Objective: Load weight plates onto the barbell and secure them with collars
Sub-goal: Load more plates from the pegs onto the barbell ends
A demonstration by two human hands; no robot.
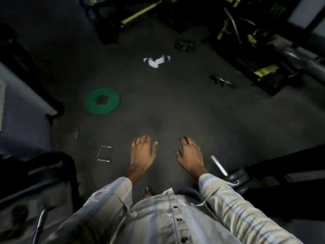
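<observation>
Currently both hands hang empty at lower centre of the frame: left hand (143,153) and right hand (190,154), fingers loosely spread, holding nothing. The green weight plate (102,101) lies flat on the floor (175,110) at centre left, well apart from the hands. The barbell sleeve (219,165) projects at lower right, just beside the right hand, probably ready for loading. A possible collar (223,81) lies upper right.

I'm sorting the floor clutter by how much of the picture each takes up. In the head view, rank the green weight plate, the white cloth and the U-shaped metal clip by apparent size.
1. green weight plate
2. white cloth
3. U-shaped metal clip

The cloth and clip look close in extent, and the cloth lies farther from the camera, so their order is unsure.
</observation>
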